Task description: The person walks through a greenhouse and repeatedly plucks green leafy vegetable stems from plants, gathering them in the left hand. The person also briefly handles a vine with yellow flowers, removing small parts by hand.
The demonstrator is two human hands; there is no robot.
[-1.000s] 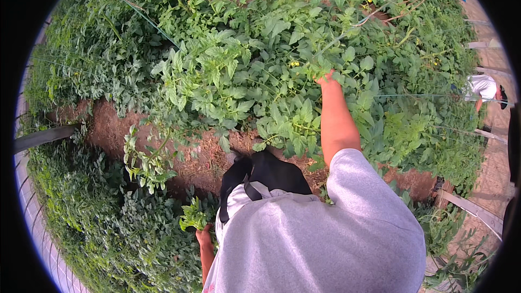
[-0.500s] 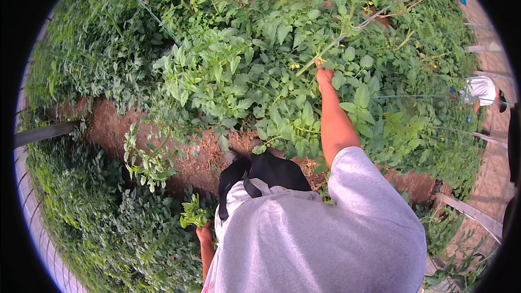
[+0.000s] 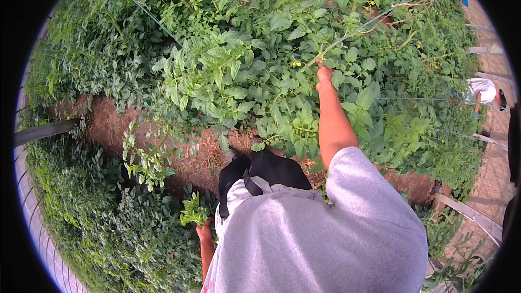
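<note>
My right arm reaches out over the row of tomato plants (image 3: 217, 70). At its end my right hand (image 3: 324, 75) is closed on a pale green tomato stem (image 3: 326, 53), which lies along a string running off to the upper right. Small yellow flowers (image 3: 296, 64) show just left of that hand. Low at my left side, my left hand (image 3: 204, 231) is closed around a bunch of plucked tomato shoots (image 3: 194, 211), whose leaves stick up above the fist. Some of its fingers are hidden by the leaves.
Brown soil (image 3: 111, 122) forms a path between two plant rows. Green strings (image 3: 146, 11) cross above the foliage. A grey post (image 3: 46, 132) juts in at left, and a wooden board (image 3: 469, 214) lies at right. Another person in a white shirt (image 3: 480, 90) is bent over at far right.
My right hand has barely shifted, still on the stem, while the string beside it has swung slightly. My left hand stays put. The other person's arm has moved at far right.
</note>
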